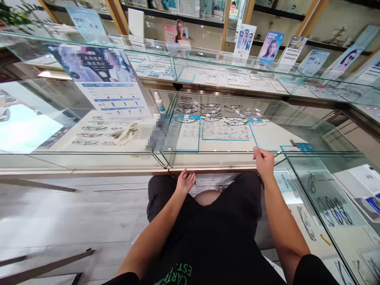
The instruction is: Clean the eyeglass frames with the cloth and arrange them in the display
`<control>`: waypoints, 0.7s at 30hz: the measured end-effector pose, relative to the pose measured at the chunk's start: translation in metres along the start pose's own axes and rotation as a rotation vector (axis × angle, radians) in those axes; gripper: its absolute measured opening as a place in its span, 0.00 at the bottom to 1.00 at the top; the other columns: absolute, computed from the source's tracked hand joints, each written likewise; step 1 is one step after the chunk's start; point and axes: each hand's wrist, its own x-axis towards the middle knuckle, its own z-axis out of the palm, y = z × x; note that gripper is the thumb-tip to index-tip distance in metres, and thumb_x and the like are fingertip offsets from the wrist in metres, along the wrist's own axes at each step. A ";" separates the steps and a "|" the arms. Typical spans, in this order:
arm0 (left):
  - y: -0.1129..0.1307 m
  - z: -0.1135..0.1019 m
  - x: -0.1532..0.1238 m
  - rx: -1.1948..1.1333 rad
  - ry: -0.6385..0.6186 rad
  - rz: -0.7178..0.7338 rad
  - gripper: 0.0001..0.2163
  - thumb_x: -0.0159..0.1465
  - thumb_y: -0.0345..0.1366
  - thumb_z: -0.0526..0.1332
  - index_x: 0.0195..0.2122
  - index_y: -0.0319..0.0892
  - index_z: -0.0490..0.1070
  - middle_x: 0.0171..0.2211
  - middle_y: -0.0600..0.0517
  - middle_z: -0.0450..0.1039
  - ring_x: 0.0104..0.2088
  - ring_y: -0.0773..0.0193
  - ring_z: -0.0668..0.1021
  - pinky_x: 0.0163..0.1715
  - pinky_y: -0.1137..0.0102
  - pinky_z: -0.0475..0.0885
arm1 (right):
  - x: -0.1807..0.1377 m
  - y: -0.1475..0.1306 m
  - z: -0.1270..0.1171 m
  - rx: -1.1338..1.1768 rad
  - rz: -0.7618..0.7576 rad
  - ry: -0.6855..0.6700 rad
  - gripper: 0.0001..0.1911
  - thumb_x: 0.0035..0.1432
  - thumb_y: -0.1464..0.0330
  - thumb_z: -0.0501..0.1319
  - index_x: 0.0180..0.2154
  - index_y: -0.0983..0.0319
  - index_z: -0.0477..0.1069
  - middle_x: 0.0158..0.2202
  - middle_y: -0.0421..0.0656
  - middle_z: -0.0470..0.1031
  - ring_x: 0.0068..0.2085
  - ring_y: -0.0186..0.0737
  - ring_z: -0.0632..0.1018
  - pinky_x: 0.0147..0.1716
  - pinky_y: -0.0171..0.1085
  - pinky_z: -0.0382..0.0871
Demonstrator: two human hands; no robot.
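My left hand (pixel 186 182) is over my lap, just in front of the display counter's front edge (pixel 204 171). Its palm faces up, with the fingers loosely apart and nothing in them. My right hand (pixel 264 163) is raised at the front glass of the counter (pixel 225 152), its fingers curled closed. Whether it grips something small is hidden. Under the glass lie several rows of eyeglasses (pixel 211 113) and a white sheet with a blue border (pixel 225 130). A crumpled beige cloth (pixel 126 134) and a small white spray bottle (pixel 159 103) stand out farther left.
A large printed sign (pixel 113 95) leans at the left. More glass cases holding eyeglasses (pixel 338 209) adjoin at the right. An open white box (pixel 359 182) rests on the right-hand case. Behind, another display case (pixel 208 79) carries several upright cards, including a blue-pink one (pixel 270 45).
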 end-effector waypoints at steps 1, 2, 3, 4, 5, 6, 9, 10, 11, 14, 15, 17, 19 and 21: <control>0.000 0.002 0.003 0.017 0.013 -0.003 0.30 0.70 0.42 0.68 0.69 0.53 0.59 0.60 0.42 0.70 0.53 0.61 0.83 0.55 0.66 0.80 | -0.010 0.006 -0.009 -0.012 0.025 0.005 0.31 0.71 0.47 0.60 0.20 0.57 0.64 0.19 0.37 0.59 0.25 0.38 0.62 0.31 0.42 0.56; 0.000 0.004 0.006 0.033 0.028 -0.005 0.28 0.70 0.43 0.68 0.68 0.52 0.59 0.58 0.43 0.70 0.51 0.62 0.83 0.54 0.67 0.80 | -0.018 0.011 -0.017 -0.026 0.049 0.010 0.31 0.70 0.47 0.60 0.20 0.57 0.64 0.19 0.37 0.59 0.25 0.38 0.62 0.31 0.42 0.56; 0.000 0.006 0.009 0.048 0.041 -0.004 0.27 0.71 0.43 0.67 0.67 0.52 0.60 0.57 0.44 0.70 0.50 0.63 0.82 0.53 0.67 0.81 | -0.025 0.017 -0.024 -0.040 0.074 0.014 0.30 0.70 0.47 0.60 0.20 0.57 0.64 0.19 0.37 0.59 0.25 0.38 0.62 0.31 0.42 0.56; 0.001 0.007 0.012 0.061 0.050 -0.002 0.25 0.71 0.44 0.66 0.66 0.52 0.60 0.56 0.45 0.71 0.48 0.63 0.82 0.52 0.68 0.81 | -0.030 0.023 -0.031 -0.055 0.100 0.018 0.30 0.70 0.47 0.60 0.20 0.57 0.65 0.19 0.37 0.59 0.25 0.38 0.62 0.31 0.42 0.56; 0.001 0.007 0.015 0.072 0.056 0.001 0.24 0.71 0.44 0.66 0.66 0.52 0.61 0.55 0.46 0.71 0.48 0.63 0.81 0.51 0.68 0.81 | -0.034 0.028 -0.036 -0.069 0.125 0.025 0.30 0.69 0.47 0.60 0.21 0.57 0.65 0.19 0.36 0.59 0.25 0.38 0.62 0.31 0.42 0.56; 0.002 0.008 0.018 0.083 0.061 0.003 0.24 0.71 0.44 0.66 0.65 0.52 0.61 0.54 0.46 0.71 0.47 0.63 0.81 0.50 0.68 0.81 | -0.037 0.033 -0.040 -0.080 0.146 0.034 0.29 0.69 0.47 0.60 0.21 0.57 0.66 0.19 0.36 0.59 0.26 0.38 0.62 0.31 0.42 0.56; 0.004 0.008 0.026 0.112 0.082 0.000 0.22 0.71 0.43 0.66 0.63 0.52 0.61 0.52 0.47 0.71 0.46 0.63 0.81 0.48 0.68 0.81 | -0.039 0.045 -0.047 -0.098 0.198 0.062 0.28 0.69 0.48 0.60 0.21 0.57 0.66 0.19 0.36 0.60 0.26 0.38 0.63 0.31 0.42 0.56; 0.005 0.008 0.029 0.122 0.090 -0.002 0.21 0.70 0.43 0.66 0.61 0.51 0.62 0.51 0.47 0.71 0.45 0.63 0.81 0.46 0.69 0.81 | -0.039 0.048 -0.047 -0.103 0.205 0.069 0.28 0.69 0.48 0.60 0.21 0.57 0.66 0.19 0.36 0.61 0.26 0.38 0.63 0.31 0.41 0.56; 0.006 0.008 0.031 0.131 0.096 -0.003 0.19 0.71 0.43 0.66 0.59 0.50 0.63 0.51 0.47 0.71 0.44 0.63 0.81 0.45 0.69 0.81 | -0.037 0.050 -0.046 -0.108 0.208 0.072 0.28 0.69 0.48 0.60 0.21 0.57 0.66 0.19 0.36 0.61 0.26 0.38 0.63 0.31 0.41 0.56; 0.006 0.007 0.034 0.158 0.092 0.005 0.12 0.72 0.44 0.64 0.50 0.47 0.66 0.47 0.49 0.72 0.42 0.64 0.81 0.42 0.72 0.80 | -0.029 0.054 -0.041 -0.118 0.195 0.076 0.27 0.70 0.49 0.60 0.22 0.57 0.65 0.20 0.36 0.63 0.27 0.38 0.64 0.32 0.41 0.57; 0.007 0.007 0.034 0.169 0.085 0.010 0.10 0.72 0.44 0.63 0.47 0.46 0.66 0.45 0.49 0.72 0.41 0.65 0.81 0.40 0.73 0.79 | -0.026 0.055 -0.038 -0.117 0.186 0.081 0.27 0.70 0.49 0.60 0.23 0.57 0.65 0.21 0.36 0.64 0.27 0.38 0.64 0.32 0.40 0.57; 0.007 0.005 0.032 0.195 0.073 0.021 0.09 0.72 0.44 0.63 0.43 0.46 0.66 0.42 0.51 0.73 0.40 0.65 0.82 0.37 0.75 0.77 | -0.019 0.056 -0.032 -0.119 0.164 0.092 0.24 0.70 0.50 0.60 0.26 0.58 0.67 0.23 0.36 0.68 0.28 0.38 0.67 0.34 0.40 0.59; 0.007 0.004 0.027 0.230 0.078 0.027 0.10 0.73 0.44 0.62 0.40 0.46 0.64 0.41 0.51 0.73 0.39 0.65 0.82 0.34 0.75 0.76 | -0.013 0.057 -0.027 -0.129 0.130 0.104 0.21 0.70 0.52 0.60 0.29 0.58 0.71 0.28 0.39 0.73 0.32 0.40 0.71 0.37 0.40 0.62; 0.006 0.001 0.020 0.271 0.089 0.029 0.10 0.74 0.44 0.60 0.38 0.46 0.63 0.40 0.51 0.74 0.39 0.65 0.83 0.33 0.75 0.75 | -0.008 0.057 -0.024 -0.149 0.091 0.121 0.18 0.68 0.53 0.61 0.32 0.59 0.74 0.35 0.43 0.78 0.40 0.44 0.75 0.42 0.41 0.66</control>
